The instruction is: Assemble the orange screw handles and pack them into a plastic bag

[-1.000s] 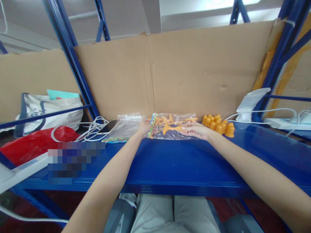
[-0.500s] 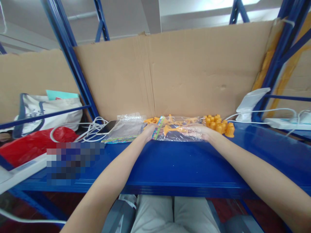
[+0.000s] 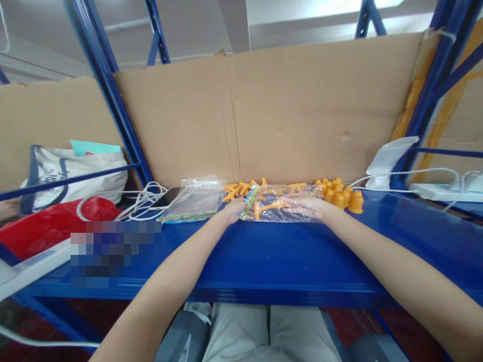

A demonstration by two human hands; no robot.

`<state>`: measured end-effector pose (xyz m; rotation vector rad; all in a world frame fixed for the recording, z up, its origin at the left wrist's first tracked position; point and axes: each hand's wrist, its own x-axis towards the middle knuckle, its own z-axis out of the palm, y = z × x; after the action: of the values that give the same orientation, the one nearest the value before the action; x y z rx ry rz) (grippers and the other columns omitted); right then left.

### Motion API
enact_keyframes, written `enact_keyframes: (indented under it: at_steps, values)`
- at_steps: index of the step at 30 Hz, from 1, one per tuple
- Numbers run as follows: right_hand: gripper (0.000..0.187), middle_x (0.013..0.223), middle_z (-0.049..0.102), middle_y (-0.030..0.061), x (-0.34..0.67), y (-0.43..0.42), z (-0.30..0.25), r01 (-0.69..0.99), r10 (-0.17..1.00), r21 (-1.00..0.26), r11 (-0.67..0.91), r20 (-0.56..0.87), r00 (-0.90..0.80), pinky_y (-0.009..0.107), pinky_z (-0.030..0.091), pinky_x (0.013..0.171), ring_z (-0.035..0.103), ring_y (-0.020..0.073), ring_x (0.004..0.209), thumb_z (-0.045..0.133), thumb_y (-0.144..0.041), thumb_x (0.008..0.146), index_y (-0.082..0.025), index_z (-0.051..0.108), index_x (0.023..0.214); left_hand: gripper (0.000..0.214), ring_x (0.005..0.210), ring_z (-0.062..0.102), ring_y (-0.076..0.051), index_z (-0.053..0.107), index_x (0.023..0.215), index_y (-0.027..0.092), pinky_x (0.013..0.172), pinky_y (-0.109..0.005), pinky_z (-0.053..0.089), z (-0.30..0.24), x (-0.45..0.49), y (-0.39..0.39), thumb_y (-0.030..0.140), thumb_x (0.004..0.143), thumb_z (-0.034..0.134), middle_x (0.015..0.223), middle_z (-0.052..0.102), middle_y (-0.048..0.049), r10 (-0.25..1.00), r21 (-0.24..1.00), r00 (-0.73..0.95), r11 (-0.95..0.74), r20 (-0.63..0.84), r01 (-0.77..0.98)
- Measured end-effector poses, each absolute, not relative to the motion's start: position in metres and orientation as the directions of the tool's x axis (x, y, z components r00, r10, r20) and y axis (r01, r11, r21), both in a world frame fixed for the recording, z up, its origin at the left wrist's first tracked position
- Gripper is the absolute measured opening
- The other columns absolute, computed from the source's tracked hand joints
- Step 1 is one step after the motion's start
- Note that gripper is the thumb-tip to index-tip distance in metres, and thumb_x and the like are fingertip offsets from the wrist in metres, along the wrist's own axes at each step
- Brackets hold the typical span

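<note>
A clear plastic bag (image 3: 249, 215) with a colourful printed strip at its left end lies between my hands, low over the table. My left hand (image 3: 235, 207) is closed at that strip, gripping the bag's edge. Seen through the film, my right hand (image 3: 307, 205) reaches in from the right, its fingers at the end of an orange T-shaped plastic piece (image 3: 269, 205). The film's glare partly hides those fingers. More orange branched pieces (image 3: 231, 192) lie just behind the bag. To the right of my right hand stand several orange cup-shaped pieces (image 3: 355, 202).
Left of my hands are a stack of flat clear bags (image 3: 196, 201), a phone (image 3: 166, 198) and coiled white cables (image 3: 145, 203). A red bag (image 3: 94, 208) lies farther left. Cardboard (image 3: 302, 115) walls the back of the blue table (image 3: 271, 261); blue posts (image 3: 422, 110) rise at both sides.
The bag's printed strip has shifted slightly right and flattened, and my left hand now shows more outside it. The orange T-shaped piece has turned a little. My right hand has barely moved.
</note>
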<state>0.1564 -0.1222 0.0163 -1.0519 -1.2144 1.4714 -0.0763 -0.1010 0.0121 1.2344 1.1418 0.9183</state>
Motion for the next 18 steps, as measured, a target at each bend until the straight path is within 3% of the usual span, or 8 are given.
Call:
enact_keyframes:
  at_steps: [6,11,15,18]
  values:
    - [0.013,0.096,0.071,0.0051,0.157,-0.113,0.008,-0.14,0.984,-0.987,-0.073,-0.049,-0.171,0.024,0.056,0.077,0.066,0.0147,0.093,0.062,-0.01,0.079,-0.02,0.065,0.071,0.033,0.04,0.051,-0.009,0.058,0.095,0.014,0.047,-0.02,0.051,0.011,-0.072,-0.101,-0.007,0.071,0.049,0.049,0.051,0.0051,0.97,0.979,0.142,0.187,-0.197,0.082]
    - [0.009,0.092,0.071,0.0037,0.153,-0.107,0.001,-0.13,0.979,-0.989,-0.067,-0.04,-0.198,0.022,0.056,0.073,0.065,0.0124,0.083,0.065,-0.015,0.078,-0.021,0.066,0.071,0.034,0.039,0.052,-0.01,0.06,0.089,0.013,0.046,-0.021,0.051,0.011,-0.072,-0.099,-0.009,0.067,0.046,0.047,0.051,0.0051,0.98,0.986,0.125,0.146,-0.156,0.085]
    - [0.013,0.068,0.066,0.0005,0.149,-0.107,-0.001,0.023,0.98,-1.0,-0.001,-0.006,-0.197,0.018,0.053,0.06,0.059,0.0084,0.059,0.073,-0.018,0.071,-0.019,0.064,0.062,0.025,0.043,0.057,-0.011,0.058,0.08,0.013,0.045,-0.021,0.05,0.011,-0.072,-0.098,-0.007,0.07,0.048,0.053,0.06,0.0019,0.98,0.985,0.122,0.147,-0.157,0.089]
    - [0.011,0.064,0.064,-0.0004,0.149,-0.11,0.0,0.144,0.973,-0.985,0.094,0.06,-0.222,0.018,0.053,0.063,0.057,0.0081,0.057,0.076,-0.022,0.067,-0.017,0.067,0.063,0.019,0.043,0.058,-0.012,0.057,0.076,0.013,0.044,-0.021,0.05,0.012,-0.073,-0.097,-0.004,0.075,0.047,0.053,0.06,0.0004,0.975,0.984,0.145,0.158,-0.169,0.088]
